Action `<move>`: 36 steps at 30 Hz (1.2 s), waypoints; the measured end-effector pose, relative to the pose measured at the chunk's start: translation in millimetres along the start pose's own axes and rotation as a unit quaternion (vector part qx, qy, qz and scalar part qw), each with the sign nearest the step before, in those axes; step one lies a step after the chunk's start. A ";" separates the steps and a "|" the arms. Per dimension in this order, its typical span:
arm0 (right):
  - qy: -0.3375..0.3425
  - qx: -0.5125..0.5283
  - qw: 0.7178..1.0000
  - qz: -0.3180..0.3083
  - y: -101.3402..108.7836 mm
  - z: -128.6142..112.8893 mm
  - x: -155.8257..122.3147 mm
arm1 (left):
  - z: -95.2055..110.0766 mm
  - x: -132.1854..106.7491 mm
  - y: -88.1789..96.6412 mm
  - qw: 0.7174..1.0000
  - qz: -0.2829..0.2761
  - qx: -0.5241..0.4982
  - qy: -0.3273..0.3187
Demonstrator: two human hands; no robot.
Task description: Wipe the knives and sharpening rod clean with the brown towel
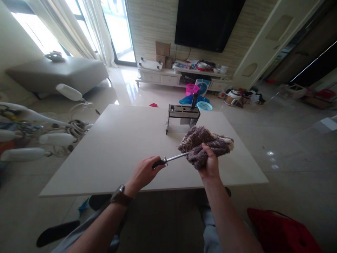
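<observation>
My left hand (144, 171) is curled closed around the black handle (158, 163) of a thin metal rod (177, 156), and my right hand (210, 165) grips a bunched brown fluffy cloth (196, 140), thumb on top; the rod's far end runs into the cloth, so I can't see its tip. Both are held over the near part of a wide, pale surface (105, 151). Further back on it, a metal stand (183, 111) has a black knife handle (194, 101) sticking up from its top. Beyond lies a glossy tiled floor, with a pink basket (191, 89) and a light blue basket (204, 106) near a long white cabinet (170, 80) loaded with clutter. A large dark television (207, 24) hangs on the wall above. Off to the left, a grey bench (60, 75) sits by pale curtains (92, 28) and bright windows, with white bottle-shaped pieces (54, 139) beside the surface; low on my right is a red bag (281, 230)
</observation>
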State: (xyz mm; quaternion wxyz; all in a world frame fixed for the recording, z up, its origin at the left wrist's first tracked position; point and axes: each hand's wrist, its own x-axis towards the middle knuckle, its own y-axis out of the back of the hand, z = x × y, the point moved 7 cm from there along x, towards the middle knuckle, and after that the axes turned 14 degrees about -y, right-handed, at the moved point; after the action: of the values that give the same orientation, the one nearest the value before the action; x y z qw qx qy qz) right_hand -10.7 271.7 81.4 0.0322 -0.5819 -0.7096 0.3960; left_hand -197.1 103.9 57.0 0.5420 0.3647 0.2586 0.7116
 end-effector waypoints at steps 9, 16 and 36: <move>0.020 -0.019 1.000 0.009 -6.5 19.0 -12.4 | 3.0 1.0 -7.6 0.998 0.042 0.038 -0.006; -0.031 -0.021 0.999 0.012 -11.3 52.4 -25.2 | 21.9 3.4 -19.1 0.999 0.036 0.003 -0.038; -0.003 0.025 0.999 0.037 18.6 -8.9 12.9 | 30.6 11.5 -16.1 0.996 -0.032 0.045 -0.075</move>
State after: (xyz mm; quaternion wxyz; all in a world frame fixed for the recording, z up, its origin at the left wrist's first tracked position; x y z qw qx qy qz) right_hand 4.6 287.6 71.0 0.0298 -0.6056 -0.6777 0.4161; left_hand -164.9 118.6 65.9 0.5654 0.4326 0.2606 0.6522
